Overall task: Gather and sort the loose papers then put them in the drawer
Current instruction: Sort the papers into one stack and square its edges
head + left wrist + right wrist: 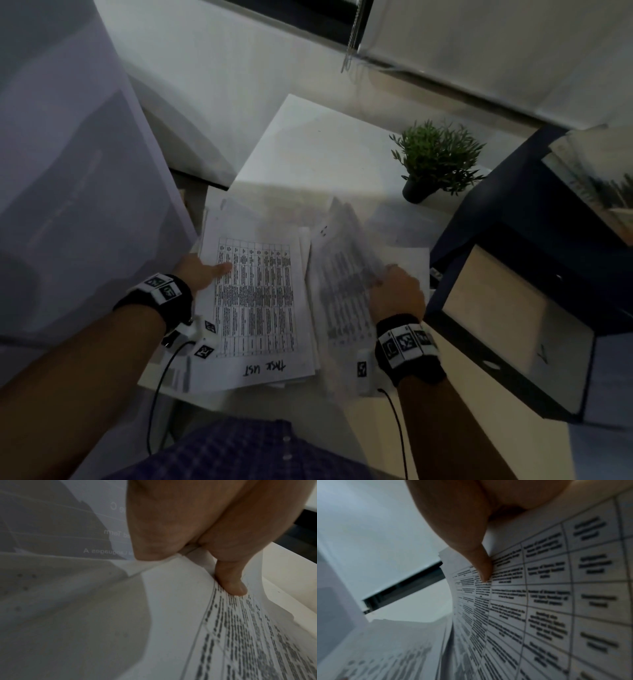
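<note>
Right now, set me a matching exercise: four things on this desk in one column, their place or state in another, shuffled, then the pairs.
Things:
1. left hand
2. right hand
3. potted plant
4. table sheet marked TASK LIST

Places or states:
A. lifting a blurred printed sheet
B. standing at the far right of the white desk
C. thumb on the left stack's edge
D. lying on top of the left stack

Pairs: 1-C, 2-A, 3-B, 4-D
</note>
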